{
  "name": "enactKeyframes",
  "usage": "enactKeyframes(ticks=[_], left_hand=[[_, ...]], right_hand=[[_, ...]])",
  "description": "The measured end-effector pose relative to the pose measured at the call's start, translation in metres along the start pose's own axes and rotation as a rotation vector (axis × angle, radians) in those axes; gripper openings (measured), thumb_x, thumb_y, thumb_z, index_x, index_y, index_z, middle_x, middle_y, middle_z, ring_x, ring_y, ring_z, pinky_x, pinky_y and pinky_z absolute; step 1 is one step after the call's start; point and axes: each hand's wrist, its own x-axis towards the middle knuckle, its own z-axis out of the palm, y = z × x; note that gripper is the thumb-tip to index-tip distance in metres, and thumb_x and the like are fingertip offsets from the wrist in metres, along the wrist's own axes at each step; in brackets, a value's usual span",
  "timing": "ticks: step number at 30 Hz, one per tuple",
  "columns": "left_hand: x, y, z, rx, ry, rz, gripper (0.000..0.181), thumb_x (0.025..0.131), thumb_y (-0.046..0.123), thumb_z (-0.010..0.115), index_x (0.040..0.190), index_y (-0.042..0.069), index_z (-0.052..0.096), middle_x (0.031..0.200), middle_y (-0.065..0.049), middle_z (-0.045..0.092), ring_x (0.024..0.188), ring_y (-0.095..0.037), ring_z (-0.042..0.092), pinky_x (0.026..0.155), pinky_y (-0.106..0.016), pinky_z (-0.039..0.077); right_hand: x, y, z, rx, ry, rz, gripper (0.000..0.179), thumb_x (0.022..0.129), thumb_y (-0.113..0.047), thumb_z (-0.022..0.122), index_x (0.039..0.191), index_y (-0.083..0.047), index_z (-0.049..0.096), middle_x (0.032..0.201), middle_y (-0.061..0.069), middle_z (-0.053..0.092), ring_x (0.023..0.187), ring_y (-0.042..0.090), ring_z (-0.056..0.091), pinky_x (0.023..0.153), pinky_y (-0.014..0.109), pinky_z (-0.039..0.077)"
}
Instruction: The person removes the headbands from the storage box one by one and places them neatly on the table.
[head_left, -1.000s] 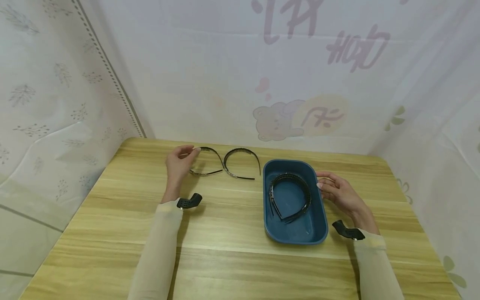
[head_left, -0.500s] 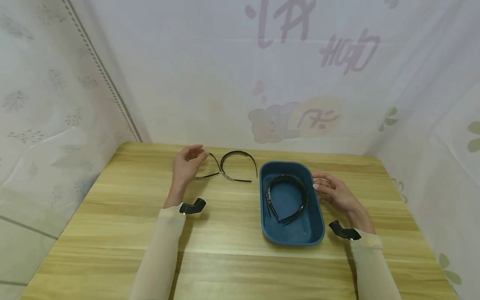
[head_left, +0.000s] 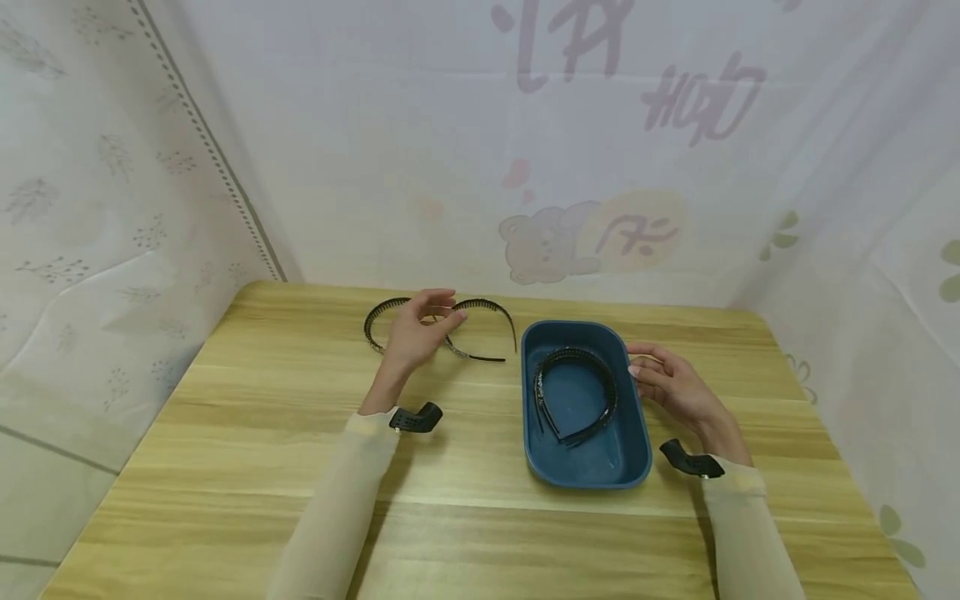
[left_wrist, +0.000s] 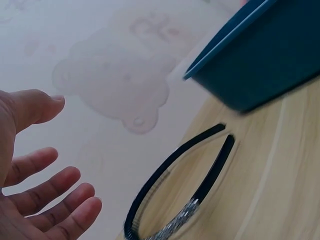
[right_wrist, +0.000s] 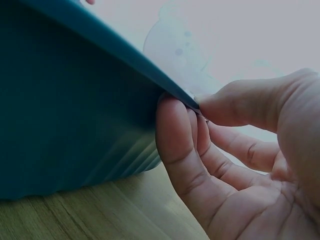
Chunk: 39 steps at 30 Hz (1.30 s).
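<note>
In the head view my left hand (head_left: 418,333) is above the table between two black toothed headbands. It partly covers the left headband (head_left: 370,325) and the near side of the right headband (head_left: 487,359). The left wrist view shows its fingers apart and loosely bent, holding nothing, with a headband (left_wrist: 212,172) with a sparkly section lying beyond. My right hand (head_left: 682,390) pinches the right rim of a blue plastic basin (head_left: 532,467), thumb at the edge and fingers against the outer wall. Several black headbands (head_left: 613,392) lie stacked inside the basin.
The basin stands on a wood-grain table (head_left: 465,542), right of the loose headbands. A patterned cloth curtain (head_left: 375,167) hangs behind the table's back edge and at both sides. Black camera mounts (head_left: 416,418) sit on both wrists.
My left hand has moved right, from the left headband toward the right one, uncovering part of the left headband. My right hand stays on the basin's rim. The head view has shifted slightly.
</note>
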Motion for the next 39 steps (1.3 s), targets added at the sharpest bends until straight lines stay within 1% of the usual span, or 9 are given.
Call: enactKeyframes(ticks=[5,10,16,18,22,25,30,35,39], left_hand=[[0.002,0.007,0.017,0.028,-0.049,0.037,0.046,0.093,0.031,0.078,0.134,0.013,0.065,0.128,-0.013,0.068,0.115,-0.029,0.065,0.096,-0.044,0.053],[0.002,0.014,0.029,0.032,-0.097,0.049,0.045,0.093,0.031,0.078,0.134,0.014,0.065,0.127,-0.012,0.068,0.116,-0.029,0.066,0.097,-0.046,0.056],[0.001,0.022,0.044,0.040,-0.153,0.087,0.045,0.094,0.029,0.076,0.135,0.015,0.064,0.129,-0.015,0.067,0.115,-0.030,0.066,0.098,-0.047,0.056],[0.001,0.024,0.050,0.036,-0.174,0.100,0.045,0.094,0.028,0.076,0.136,0.015,0.064,0.129,-0.015,0.067,0.115,-0.029,0.066,0.097,-0.046,0.056],[0.001,0.029,0.062,0.038,-0.218,0.115,0.045,0.094,0.030,0.076,0.136,0.017,0.064,0.128,-0.008,0.068,0.116,-0.027,0.065,0.098,-0.044,0.056],[0.003,0.032,0.070,0.047,-0.243,0.132,0.045,0.094,0.030,0.077,0.135,0.016,0.064,0.128,-0.006,0.068,0.118,-0.027,0.065,0.097,-0.042,0.057],[0.005,0.038,0.081,0.046,-0.287,0.174,0.045,0.093,0.027,0.077,0.135,0.014,0.064,0.127,-0.006,0.069,0.118,-0.031,0.065,0.094,-0.041,0.057],[0.008,0.044,0.090,0.057,-0.356,0.198,0.045,0.093,0.027,0.078,0.133,0.015,0.065,0.124,-0.006,0.069,0.116,-0.027,0.066,0.094,-0.036,0.058],[0.011,0.048,0.100,0.067,-0.426,0.189,0.044,0.093,0.027,0.078,0.133,0.014,0.066,0.125,-0.008,0.069,0.119,-0.028,0.065,0.096,-0.035,0.057]], right_hand=[[-0.001,0.001,-0.001,-0.001,0.014,0.004,0.050,0.106,-0.009,0.057,0.149,0.006,0.038,0.104,0.000,0.069,0.089,0.010,0.069,0.077,0.024,0.060],[-0.001,0.002,-0.001,0.005,0.009,0.000,0.050,0.105,-0.009,0.057,0.149,0.005,0.038,0.104,0.000,0.069,0.089,0.009,0.069,0.077,0.024,0.060],[0.000,0.004,-0.002,0.012,0.009,-0.002,0.049,0.105,-0.009,0.058,0.149,0.005,0.039,0.104,0.000,0.070,0.088,0.009,0.069,0.077,0.024,0.060],[0.000,0.004,-0.002,0.012,0.013,0.001,0.049,0.105,-0.009,0.058,0.149,0.004,0.039,0.104,-0.001,0.070,0.088,0.009,0.069,0.076,0.024,0.060],[0.000,0.004,-0.003,0.013,0.020,0.005,0.048,0.105,-0.009,0.057,0.149,0.003,0.040,0.102,-0.002,0.069,0.087,0.008,0.068,0.076,0.023,0.060],[0.000,0.004,-0.003,0.013,0.022,0.009,0.048,0.105,-0.010,0.058,0.148,0.003,0.041,0.102,-0.002,0.070,0.087,0.008,0.068,0.076,0.023,0.060],[0.001,0.003,-0.002,0.018,0.007,0.001,0.048,0.106,-0.009,0.056,0.149,0.004,0.039,0.104,-0.002,0.070,0.089,0.009,0.069,0.078,0.024,0.060],[0.002,0.003,-0.003,0.025,-0.002,-0.005,0.048,0.106,-0.007,0.056,0.149,0.004,0.039,0.106,-0.001,0.070,0.091,0.010,0.070,0.079,0.025,0.061],[0.002,0.004,-0.004,0.027,-0.004,-0.004,0.049,0.106,-0.007,0.056,0.149,0.004,0.038,0.107,0.000,0.070,0.091,0.010,0.070,0.079,0.025,0.061]])
